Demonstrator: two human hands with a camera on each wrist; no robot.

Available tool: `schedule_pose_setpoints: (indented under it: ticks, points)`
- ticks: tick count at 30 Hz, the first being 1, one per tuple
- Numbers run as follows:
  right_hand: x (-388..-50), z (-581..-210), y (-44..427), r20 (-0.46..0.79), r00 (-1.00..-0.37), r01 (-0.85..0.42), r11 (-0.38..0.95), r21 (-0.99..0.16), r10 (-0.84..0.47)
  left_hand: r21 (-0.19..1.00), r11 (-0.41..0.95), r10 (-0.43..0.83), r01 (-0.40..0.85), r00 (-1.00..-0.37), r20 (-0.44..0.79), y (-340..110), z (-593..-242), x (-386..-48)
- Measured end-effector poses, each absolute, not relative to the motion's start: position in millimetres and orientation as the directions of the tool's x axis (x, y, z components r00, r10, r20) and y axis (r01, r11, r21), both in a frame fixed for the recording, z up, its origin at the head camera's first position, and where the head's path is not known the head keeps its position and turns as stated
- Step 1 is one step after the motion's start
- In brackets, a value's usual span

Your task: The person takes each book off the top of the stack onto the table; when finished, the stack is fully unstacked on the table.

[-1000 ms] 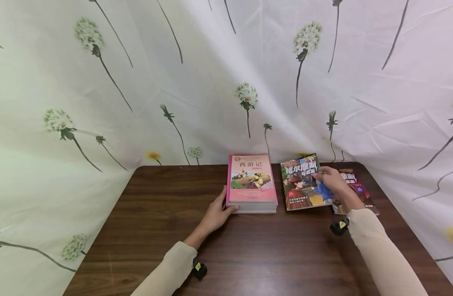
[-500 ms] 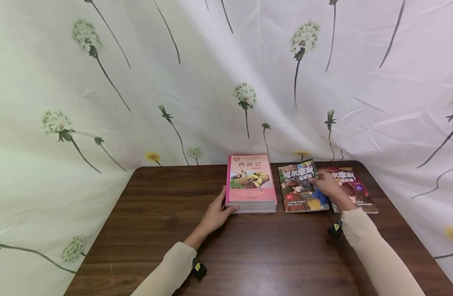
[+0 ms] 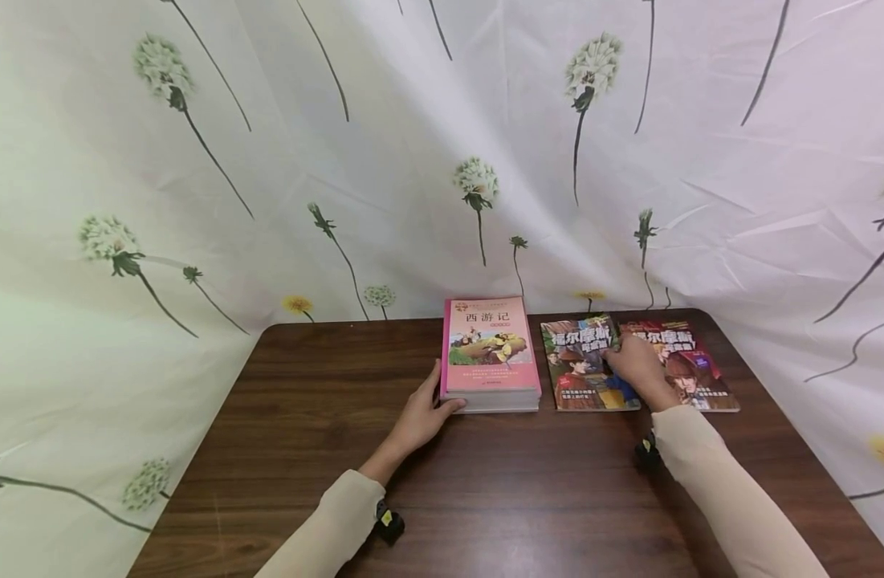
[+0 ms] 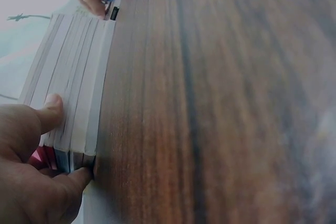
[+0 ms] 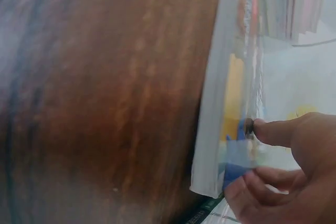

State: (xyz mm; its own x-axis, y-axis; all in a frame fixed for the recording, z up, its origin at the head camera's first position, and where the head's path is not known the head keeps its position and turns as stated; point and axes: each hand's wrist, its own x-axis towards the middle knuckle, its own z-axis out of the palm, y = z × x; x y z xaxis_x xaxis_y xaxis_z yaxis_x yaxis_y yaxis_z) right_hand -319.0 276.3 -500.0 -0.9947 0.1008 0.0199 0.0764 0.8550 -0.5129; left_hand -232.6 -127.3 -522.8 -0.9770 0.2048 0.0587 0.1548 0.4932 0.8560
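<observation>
Pink-covered books form a thick stack [image 3: 488, 345] at the table's back. My left hand [image 3: 420, 413] grips its front left corner, thumb on the page edges and fingers along the left side; the left wrist view shows the thumb on the page block [image 4: 79, 77]. Right of the stack, a comic-style book [image 3: 577, 381] with a blue and brown cover lies flat. My right hand [image 3: 638, 365] pinches its right edge; in the right wrist view the thumb is on the cover and the fingers are at the side. A red-covered book [image 3: 702, 369] lies beside it, partly behind the hand.
The dark brown wooden table [image 3: 326, 385] ends at a white curtain [image 3: 398, 160] printed with dandelions. A narrow gap separates the stack from the comic-style book. Each wrist carries a small black camera.
My right hand has moved left and lowered the comic-style book flat onto the table, uncovering more of the red-covered book. The left hand has stayed at the stack.
</observation>
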Motion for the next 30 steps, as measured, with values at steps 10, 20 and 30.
schedule_pose_setpoints:
  ticks: [10, 20, 30]
  points:
    - [-311, -500, 268, 0.056, -0.997, 0.030, 0.899, -0.438, 0.061, 0.858, 0.492, 0.198, 0.148, -0.979, 0.055, -127, -523, -232]
    - [-313, -503, 266, 0.058, -0.995, 0.042, 0.897, -0.441, 0.075, 0.865, 0.481, 0.202, 0.142, -0.978, 0.048, -126, -522, -232]
    - [-310, -499, 263, 0.087, -0.994, 0.019, 0.900, -0.436, 0.064, 0.867, 0.475, 0.203, 0.146, -0.978, 0.054, -126, -522, -233]
